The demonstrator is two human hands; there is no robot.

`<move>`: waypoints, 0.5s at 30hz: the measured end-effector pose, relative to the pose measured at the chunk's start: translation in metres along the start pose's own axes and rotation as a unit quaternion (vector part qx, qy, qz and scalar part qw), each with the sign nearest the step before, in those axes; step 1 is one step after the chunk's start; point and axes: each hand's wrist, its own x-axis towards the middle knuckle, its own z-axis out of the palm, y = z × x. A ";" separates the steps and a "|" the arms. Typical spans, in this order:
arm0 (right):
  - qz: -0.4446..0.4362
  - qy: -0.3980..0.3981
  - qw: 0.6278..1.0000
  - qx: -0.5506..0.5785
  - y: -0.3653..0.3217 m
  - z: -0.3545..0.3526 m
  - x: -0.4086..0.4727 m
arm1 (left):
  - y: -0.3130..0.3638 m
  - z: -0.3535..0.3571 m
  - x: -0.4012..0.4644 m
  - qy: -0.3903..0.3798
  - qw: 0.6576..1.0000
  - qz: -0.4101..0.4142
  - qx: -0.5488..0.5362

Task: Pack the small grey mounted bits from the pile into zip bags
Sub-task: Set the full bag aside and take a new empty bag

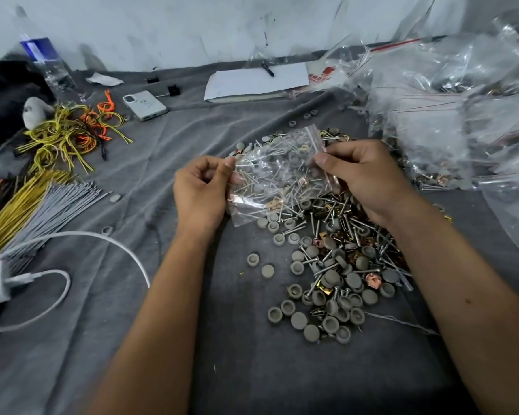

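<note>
- Clearly, both hands hold one clear zip bag [277, 172] above the pile [336, 259]: the left hand [201, 190] pinches its edge at 9 o'clock, the right hand [363, 178] pinches its zip end at 3 o'clock.
- Inside the bag are grey bits and thin metal pins; the pile of the same grey bits lies under and below it, toward 5 o'clock.
- No writing can be read: the water bottle [47, 65] at 10 o'clock has a blue label, and a bag with red print [322, 74] lies at 1 o'clock, both too blurred.
- A grey cloth [192, 354] covers the worktop, and a white scuffed wall [192, 25] stands behind.
- A white phone [144, 105] and a notepad [256, 82] with a pen lie toward 12 o'clock.
- Many clear bags [450, 115] are heaped at 2 o'clock.
</note>
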 end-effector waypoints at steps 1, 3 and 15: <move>-0.002 -0.016 1.000 0.007 -0.001 0.001 -0.001 | 0.001 0.001 0.000 0.020 1.000 -0.001 0.008; -0.015 -0.010 1.000 -0.009 -0.002 0.002 -0.001 | 0.002 0.003 -0.003 0.071 0.997 0.009 0.042; -0.292 0.108 0.900 -0.306 0.004 0.029 -0.007 | 0.023 0.052 -0.044 -0.078 0.991 0.107 0.033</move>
